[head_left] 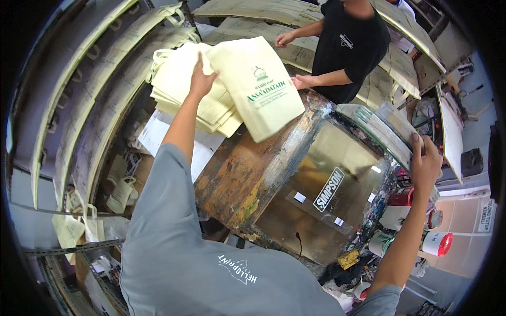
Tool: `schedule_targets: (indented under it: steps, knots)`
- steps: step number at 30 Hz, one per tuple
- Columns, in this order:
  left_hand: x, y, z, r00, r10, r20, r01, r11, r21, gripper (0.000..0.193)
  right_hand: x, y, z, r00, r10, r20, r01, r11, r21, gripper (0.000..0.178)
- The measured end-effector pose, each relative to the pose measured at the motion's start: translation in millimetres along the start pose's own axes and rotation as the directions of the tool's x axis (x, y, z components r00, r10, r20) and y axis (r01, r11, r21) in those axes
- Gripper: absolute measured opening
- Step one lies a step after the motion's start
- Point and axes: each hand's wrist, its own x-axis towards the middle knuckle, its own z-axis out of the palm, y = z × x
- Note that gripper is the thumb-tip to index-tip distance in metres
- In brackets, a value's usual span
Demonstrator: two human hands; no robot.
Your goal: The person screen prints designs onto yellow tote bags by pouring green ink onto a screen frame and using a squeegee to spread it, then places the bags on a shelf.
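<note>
My left hand (202, 80) reaches out over a stack of cream cloth tote bags (182, 71), its fingers stretched and thumb apart against the top one. Beside it, a tote bag with green print (263, 92) lies tilted, partly over the stack. A co-worker's hand (304, 81) is at that bag's right edge. On the right, my right hand (426, 160) grips the near end of a screen printing frame (382, 129), which is raised at an angle off the table. Below, the glossy printing board (316, 195) has a black-and-white sticker and small white tabs on it.
The paint-stained wooden worktable (232, 174) stands before me. Racks of drying bags (100, 89) curve along the left and far side. A co-worker in a black shirt (348, 47) stands across the table. Ink tubs (436, 244) and a yellow sponge (348, 259) sit at the right.
</note>
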Motion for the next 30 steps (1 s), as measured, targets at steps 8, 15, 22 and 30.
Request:
schedule_targets:
  steps: [8,15,22,30]
  knots:
    - [-93,-30,11,0.821,-0.208,0.531,-0.323,0.598,0.734,0.075,-9,-1,-7,0.998,0.028,0.059,-0.024,0.998,-0.055,0.058]
    - [-99,-3,18,0.756,-0.228,0.614,-0.317,0.692,0.648,0.053,-19,1,4,0.984,-0.126,-0.126,0.124,0.992,-0.022,0.049]
    - [-96,-2,28,0.757,-0.281,0.59,-0.287,0.668,0.687,0.045,-19,-13,-7,1.0,0.023,-0.017,-0.023,1.0,0.003,0.05]
    - [-77,4,45,0.681,-0.19,0.708,-0.474,0.622,0.623,0.024,-14,-9,-8,0.998,-0.043,-0.041,0.043,0.999,0.001,0.045]
